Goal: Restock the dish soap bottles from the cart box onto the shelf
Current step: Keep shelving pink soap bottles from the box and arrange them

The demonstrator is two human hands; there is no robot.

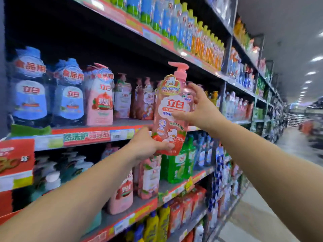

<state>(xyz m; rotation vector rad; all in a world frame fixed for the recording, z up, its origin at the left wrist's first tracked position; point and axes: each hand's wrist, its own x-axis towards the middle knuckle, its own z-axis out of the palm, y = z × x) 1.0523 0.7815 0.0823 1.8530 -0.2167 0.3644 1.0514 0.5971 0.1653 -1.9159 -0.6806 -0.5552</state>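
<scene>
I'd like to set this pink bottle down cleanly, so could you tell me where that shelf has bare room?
The shelf is bare along its front edge, before the set-back pink bottles, just behind the held bottle. Left of that, the pouches stand crowded near the edge. The left hand grips the bottle's base and the right hand its side.
</scene>
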